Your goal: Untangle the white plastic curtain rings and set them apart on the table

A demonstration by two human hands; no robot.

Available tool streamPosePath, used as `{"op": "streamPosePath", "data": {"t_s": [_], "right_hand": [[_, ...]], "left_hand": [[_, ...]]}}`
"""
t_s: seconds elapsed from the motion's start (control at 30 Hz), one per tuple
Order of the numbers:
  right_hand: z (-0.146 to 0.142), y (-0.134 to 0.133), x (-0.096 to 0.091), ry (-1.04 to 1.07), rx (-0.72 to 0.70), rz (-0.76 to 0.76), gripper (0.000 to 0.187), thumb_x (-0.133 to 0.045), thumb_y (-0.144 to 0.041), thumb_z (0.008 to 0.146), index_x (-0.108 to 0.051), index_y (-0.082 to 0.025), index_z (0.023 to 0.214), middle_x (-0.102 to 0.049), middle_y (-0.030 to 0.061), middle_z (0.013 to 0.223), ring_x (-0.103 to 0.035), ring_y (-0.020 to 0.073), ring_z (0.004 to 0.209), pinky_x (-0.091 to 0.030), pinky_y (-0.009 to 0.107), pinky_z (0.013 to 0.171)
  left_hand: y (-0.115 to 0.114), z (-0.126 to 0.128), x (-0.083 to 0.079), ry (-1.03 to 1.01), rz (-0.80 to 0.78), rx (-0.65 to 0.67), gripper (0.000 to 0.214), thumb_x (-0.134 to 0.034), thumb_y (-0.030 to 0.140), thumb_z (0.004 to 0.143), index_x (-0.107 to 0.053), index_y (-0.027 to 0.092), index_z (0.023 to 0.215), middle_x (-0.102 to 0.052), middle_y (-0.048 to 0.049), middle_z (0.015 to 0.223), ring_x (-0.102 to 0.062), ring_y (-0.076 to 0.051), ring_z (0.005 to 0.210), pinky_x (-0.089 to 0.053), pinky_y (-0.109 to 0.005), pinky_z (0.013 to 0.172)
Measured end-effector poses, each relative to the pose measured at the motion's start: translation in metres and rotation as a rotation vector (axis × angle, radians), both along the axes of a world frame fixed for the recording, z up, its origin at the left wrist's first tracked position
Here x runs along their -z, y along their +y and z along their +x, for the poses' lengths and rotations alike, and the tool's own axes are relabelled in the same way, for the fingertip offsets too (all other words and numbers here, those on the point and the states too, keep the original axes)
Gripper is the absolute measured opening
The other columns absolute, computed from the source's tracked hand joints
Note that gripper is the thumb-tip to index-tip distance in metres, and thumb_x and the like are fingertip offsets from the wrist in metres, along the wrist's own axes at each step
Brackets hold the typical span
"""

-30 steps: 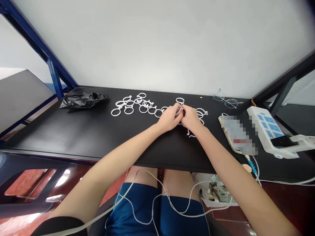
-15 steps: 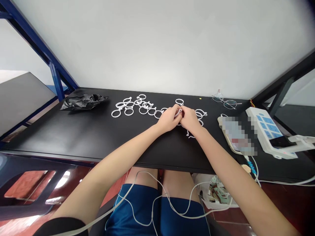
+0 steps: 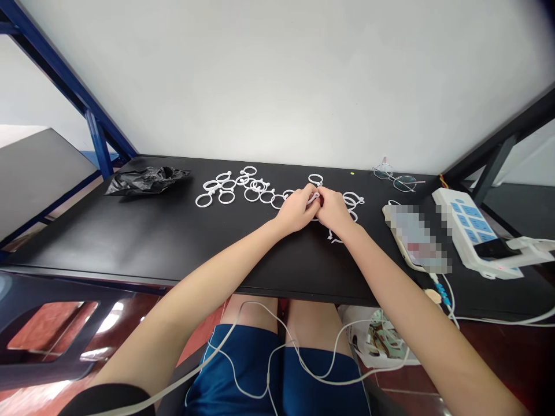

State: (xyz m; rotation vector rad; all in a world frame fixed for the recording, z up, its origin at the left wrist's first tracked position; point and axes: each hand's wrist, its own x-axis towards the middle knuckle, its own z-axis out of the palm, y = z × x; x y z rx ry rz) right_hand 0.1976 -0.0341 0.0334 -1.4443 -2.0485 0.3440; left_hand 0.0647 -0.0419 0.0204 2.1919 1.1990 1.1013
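Observation:
My left hand (image 3: 295,209) and my right hand (image 3: 333,210) meet at the middle of the black table (image 3: 151,237), fingers pinched together on one small white plastic ring (image 3: 314,197). Several more white rings (image 3: 236,186) lie scattered to the left of my hands. A few others (image 3: 353,201) lie just right of my right hand, and one ring (image 3: 316,179) sits behind my fingers. Part of another white piece (image 3: 333,237) shows under my right wrist.
A crumpled black plastic bag (image 3: 145,176) lies at the back left. Eyeglasses (image 3: 396,178) rest at the back right. A phone (image 3: 417,238) and a white power strip (image 3: 474,231) with a plugged-in charger sit at the right. White cables hang over my lap.
Both hands stay together on the ring, with only small finger movements. The view has shifted very slightly.

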Motion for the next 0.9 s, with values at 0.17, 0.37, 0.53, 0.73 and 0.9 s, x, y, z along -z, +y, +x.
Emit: {"op": "streamPosePath", "data": {"t_s": [0.17, 0.37, 0.53, 0.73, 0.9], "right_hand": [[-0.0001, -0.0004, -0.0006, 0.000, -0.009, 0.001, 0.008, -0.049, -0.012, 0.068, -0.049, -0.020, 0.067, -0.058, 0.0019, 0.063, -0.044, 0.0143, 0.057, -0.029, 0.027, 0.056], [-0.0003, -0.0003, -0.0010, -0.008, -0.009, 0.005, 0.007, -0.049, -0.013, 0.069, -0.048, -0.020, 0.066, -0.057, 0.0019, 0.063, -0.044, 0.0142, 0.057, -0.030, 0.027, 0.056], [-0.0005, -0.0013, -0.0020, 0.001, -0.014, -0.005, 0.008, -0.048, -0.012, 0.068, -0.048, -0.020, 0.067, -0.059, 0.0027, 0.065, -0.045, 0.0143, 0.057, -0.030, 0.027, 0.056], [-0.0004, -0.0007, -0.0015, -0.010, -0.009, -0.006, 0.008, -0.049, -0.012, 0.068, -0.049, -0.019, 0.068, -0.059, 0.0027, 0.065, -0.045, 0.0143, 0.057, -0.030, 0.026, 0.056], [0.0000, -0.0003, -0.0005, -0.016, -0.013, 0.000, 0.007, -0.049, -0.012, 0.068, -0.050, -0.019, 0.068, -0.059, 0.0027, 0.065, -0.046, 0.0147, 0.058, -0.031, 0.027, 0.057]], "left_hand": [[-0.0008, 0.0000, -0.0013, 0.012, -0.008, -0.006, 0.006, -0.043, 0.021, 0.089, -0.049, 0.020, 0.090, -0.057, -0.0015, 0.076, -0.052, -0.017, 0.072, -0.041, -0.028, 0.068], [-0.0014, -0.0001, -0.0019, 0.019, -0.006, -0.007, 0.006, -0.043, 0.021, 0.089, -0.049, 0.020, 0.091, -0.057, -0.0019, 0.077, -0.053, -0.017, 0.073, -0.042, -0.028, 0.068], [-0.0011, -0.0002, -0.0019, 0.028, 0.005, -0.003, 0.007, -0.044, 0.020, 0.089, -0.050, 0.019, 0.092, -0.058, -0.0023, 0.077, -0.053, -0.017, 0.073, -0.042, -0.029, 0.069], [-0.0014, 0.0000, -0.0023, 0.038, 0.000, -0.004, 0.006, -0.043, 0.020, 0.089, -0.049, 0.019, 0.091, -0.057, -0.0020, 0.076, -0.052, -0.017, 0.072, -0.041, -0.028, 0.069], [-0.0014, -0.0002, -0.0028, 0.045, 0.002, -0.005, 0.007, -0.043, 0.021, 0.089, -0.049, 0.019, 0.091, -0.057, -0.0020, 0.076, -0.052, -0.017, 0.072, -0.041, -0.028, 0.068]]}}
